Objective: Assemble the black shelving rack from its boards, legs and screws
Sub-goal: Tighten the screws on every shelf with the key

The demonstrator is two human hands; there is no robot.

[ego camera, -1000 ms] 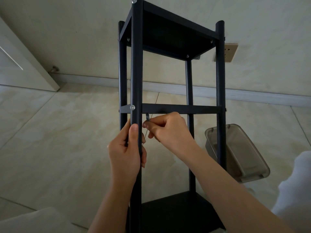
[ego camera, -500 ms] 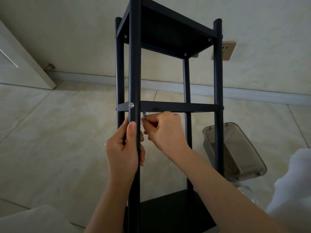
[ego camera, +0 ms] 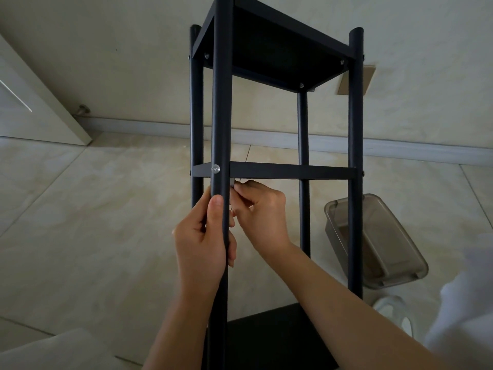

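The black shelving rack (ego camera: pixel 354 145) stands on the tiled floor with three boards fixed between its black legs. My left hand (ego camera: pixel 202 236) grips the near leg (ego camera: pixel 221 102) just below the middle board (ego camera: pixel 290 171). A silver screw head (ego camera: pixel 215 169) shows on that leg at the board's height. My right hand (ego camera: pixel 260 209) reaches inside the frame and pinches a small metal hex key (ego camera: pixel 232 182) held up under the middle board's near left corner. The top board (ego camera: pixel 277 49) shows several screws in its corners. The bottom board (ego camera: pixel 266 340) lies below my arms.
A translucent grey plastic bin (ego camera: pixel 373 241) lies on the floor to the right of the rack. A white object (ego camera: pixel 394 311) sits beside it. A white door (ego camera: pixel 32 102) stands at the left, and a wall socket plate (ego camera: pixel 354 80) is behind the rack.
My right hand has moved up and left with the hex key, closer to the underside of the middle board. My left hand keeps its grip on the near leg.
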